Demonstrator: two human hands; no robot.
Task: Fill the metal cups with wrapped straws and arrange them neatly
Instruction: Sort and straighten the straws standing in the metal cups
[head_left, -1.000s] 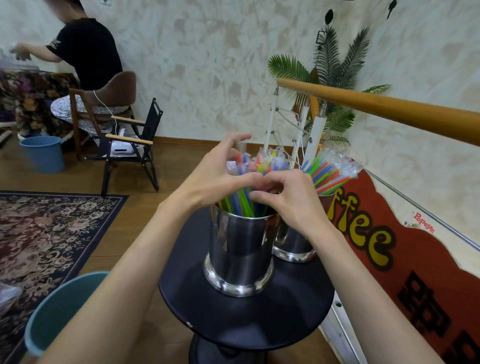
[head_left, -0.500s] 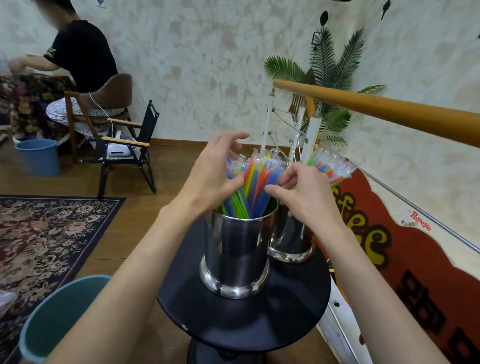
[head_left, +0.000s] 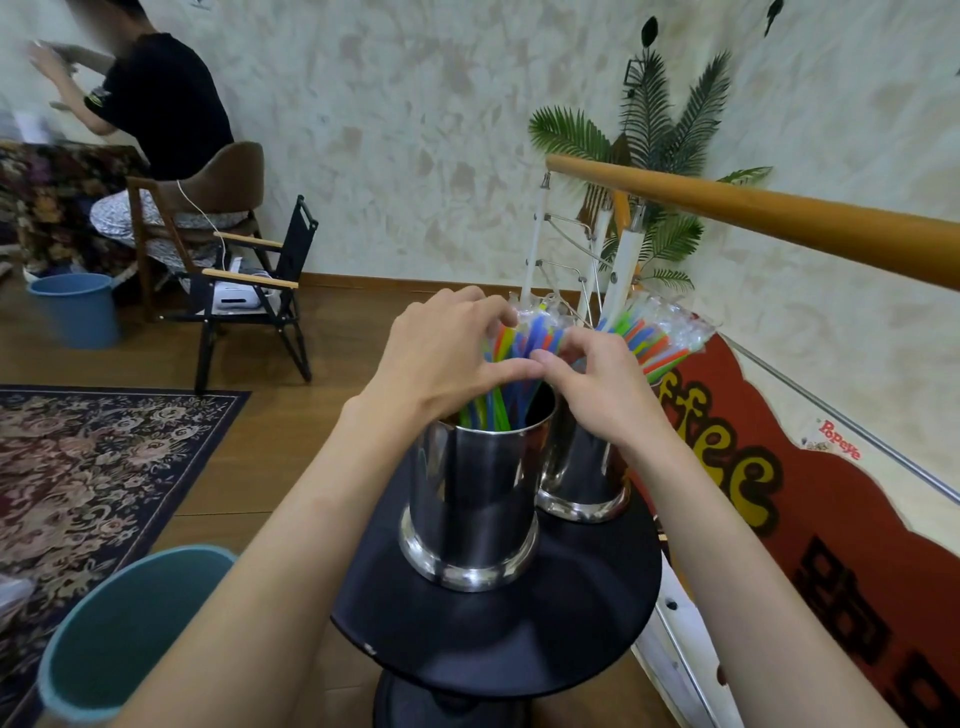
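Observation:
Two shiny metal cups stand on a small round black table (head_left: 498, 639). The near cup (head_left: 470, 499) holds a bunch of wrapped coloured straws (head_left: 524, 338). My left hand (head_left: 447, 358) and my right hand (head_left: 597, 379) curl round this bunch from either side just above the rim, thumbs meeting in front. The far cup (head_left: 582, 478) sits behind my right wrist, and its own wrapped straws (head_left: 660, 338) fan out to the right.
A teal bucket (head_left: 124, 629) stands at the lower left on a patterned rug (head_left: 88, 462). A wooden handrail (head_left: 779, 218) crosses the right side above a red sign (head_left: 831, 519). A folding chair (head_left: 249, 306), a blue bucket (head_left: 78, 312) and a seated person (head_left: 150, 104) are at the far left.
Both hands have closed in again round the straws in the near cup, thumbs now touching in front. The straws stand more gathered than half a second ago.

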